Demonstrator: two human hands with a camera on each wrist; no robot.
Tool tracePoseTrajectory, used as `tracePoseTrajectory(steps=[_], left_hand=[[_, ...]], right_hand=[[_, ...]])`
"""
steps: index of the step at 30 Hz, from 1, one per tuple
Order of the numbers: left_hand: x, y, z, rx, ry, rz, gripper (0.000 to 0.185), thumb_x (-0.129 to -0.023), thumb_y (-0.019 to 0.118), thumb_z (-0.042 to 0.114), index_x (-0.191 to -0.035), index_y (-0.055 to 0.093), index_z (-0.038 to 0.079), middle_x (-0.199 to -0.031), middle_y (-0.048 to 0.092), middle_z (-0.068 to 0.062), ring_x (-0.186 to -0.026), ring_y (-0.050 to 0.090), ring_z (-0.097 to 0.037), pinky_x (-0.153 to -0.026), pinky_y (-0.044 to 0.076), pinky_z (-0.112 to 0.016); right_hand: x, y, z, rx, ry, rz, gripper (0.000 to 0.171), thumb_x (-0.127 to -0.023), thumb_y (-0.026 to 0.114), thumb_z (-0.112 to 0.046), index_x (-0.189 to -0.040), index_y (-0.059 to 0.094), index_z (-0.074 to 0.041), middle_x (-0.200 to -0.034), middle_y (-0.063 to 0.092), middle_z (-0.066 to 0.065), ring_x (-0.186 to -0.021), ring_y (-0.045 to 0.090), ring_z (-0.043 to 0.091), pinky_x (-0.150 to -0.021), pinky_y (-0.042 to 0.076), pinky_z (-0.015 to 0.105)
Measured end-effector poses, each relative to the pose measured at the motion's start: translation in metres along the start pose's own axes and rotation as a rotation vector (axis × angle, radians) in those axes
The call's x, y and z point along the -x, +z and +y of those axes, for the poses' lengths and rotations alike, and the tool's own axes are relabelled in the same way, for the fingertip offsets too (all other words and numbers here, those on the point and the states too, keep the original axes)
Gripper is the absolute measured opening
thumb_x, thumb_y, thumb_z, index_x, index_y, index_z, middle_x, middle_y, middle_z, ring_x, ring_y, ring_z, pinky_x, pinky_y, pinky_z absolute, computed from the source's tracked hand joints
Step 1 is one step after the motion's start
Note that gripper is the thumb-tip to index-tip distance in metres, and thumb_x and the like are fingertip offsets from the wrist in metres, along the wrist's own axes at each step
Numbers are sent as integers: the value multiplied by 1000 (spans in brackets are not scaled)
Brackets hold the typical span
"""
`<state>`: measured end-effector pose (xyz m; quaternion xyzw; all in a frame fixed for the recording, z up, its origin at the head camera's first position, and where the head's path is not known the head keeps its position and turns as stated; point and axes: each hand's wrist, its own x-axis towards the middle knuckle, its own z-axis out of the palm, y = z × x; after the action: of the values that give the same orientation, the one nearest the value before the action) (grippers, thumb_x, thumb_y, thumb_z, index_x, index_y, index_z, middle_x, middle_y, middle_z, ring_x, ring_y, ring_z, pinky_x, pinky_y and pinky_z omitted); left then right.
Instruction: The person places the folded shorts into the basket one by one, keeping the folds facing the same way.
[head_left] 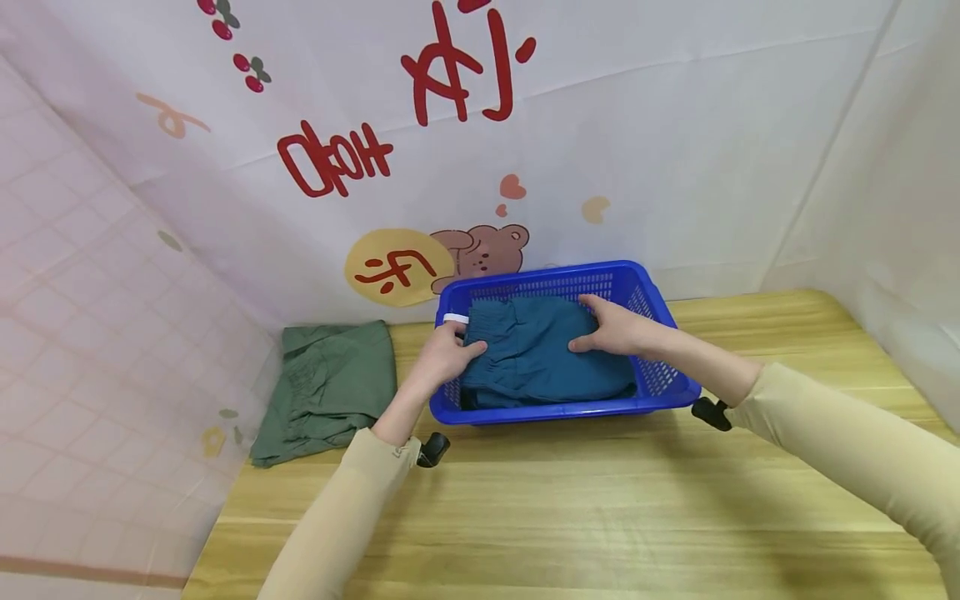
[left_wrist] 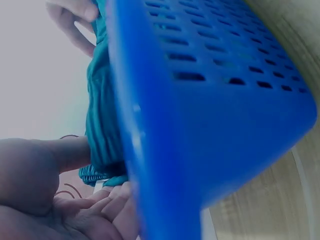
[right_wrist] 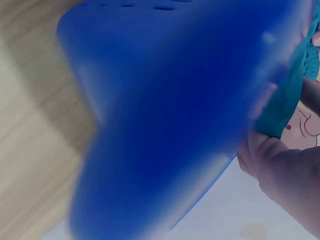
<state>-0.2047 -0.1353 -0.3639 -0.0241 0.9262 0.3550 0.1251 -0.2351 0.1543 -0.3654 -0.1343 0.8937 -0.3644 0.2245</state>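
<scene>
A folded teal garment (head_left: 536,358) lies in a blue slotted basket (head_left: 562,412) at the back of the wooden table. My left hand (head_left: 448,350) pinches the garment's left edge beside the basket's left rim. In the left wrist view the thumb and fingers of that hand (left_wrist: 60,200) close on the gathered waistband of the teal cloth (left_wrist: 102,125), right against the basket wall (left_wrist: 215,100). My right hand (head_left: 611,329) rests palm down on the right side of the garment with fingers spread. The right wrist view is mostly filled by the blurred basket (right_wrist: 175,115), with a strip of teal cloth (right_wrist: 285,110).
A folded green garment (head_left: 326,387) lies on the table's left end, near the pink fabric wall. A printed white backdrop (head_left: 480,150) hangs close behind the basket. Bare wooden tabletop (head_left: 600,517) stretches from the basket toward me and to the right.
</scene>
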Motion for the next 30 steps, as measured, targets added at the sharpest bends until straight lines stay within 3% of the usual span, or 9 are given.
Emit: tracePoseTrajectory(steps=[5,12,18,22,26,30], left_hand=[[-1,3,0,-57,1,-2,66,-105,64,30,-156,42,-5,-148,60,-28,-138,59,-40,-115,50,-53],[5,11,3,-113,63,6,85,-100,72,27,-164,25,-6,-167,37,-28,-156,39,-44,-126,38,-56],[16,20,7,-280,123,67,81,-98,76,23,-162,34,-3,-166,32,-34,-144,53,-48,-118,48,-56],[20,23,7,-379,175,-22,71,-99,75,24,-158,44,0,-167,33,-34,-149,48,-47,-122,44,-54],[19,24,3,-417,198,-131,66,-101,71,26,-158,45,2,-167,33,-32,-156,38,-44,-127,38,-52],[15,26,2,-433,207,-151,66,-101,71,27,-158,46,2,-167,34,-33,-156,39,-45,-127,39,-52]], right_hand=[[3,5,-2,161,-69,9,93,-98,72,-30,-164,18,7,-169,25,36,-157,26,55,-128,25,68],[11,2,0,278,-160,-36,90,-99,72,-35,-163,25,7,-165,31,37,-154,32,55,-125,30,68],[14,3,0,362,-172,-115,91,-99,71,-39,-164,25,5,-168,24,37,-154,31,56,-125,33,67],[14,3,0,404,-157,-163,93,-99,70,-45,-164,25,5,-171,17,35,-156,26,57,-126,30,67],[12,4,3,468,-141,-212,94,-100,67,-50,-164,24,5,-172,16,34,-157,26,56,-126,29,67],[7,8,7,549,-140,-237,92,-102,63,-51,-164,25,6,-171,17,35,-156,28,55,-126,30,66]])
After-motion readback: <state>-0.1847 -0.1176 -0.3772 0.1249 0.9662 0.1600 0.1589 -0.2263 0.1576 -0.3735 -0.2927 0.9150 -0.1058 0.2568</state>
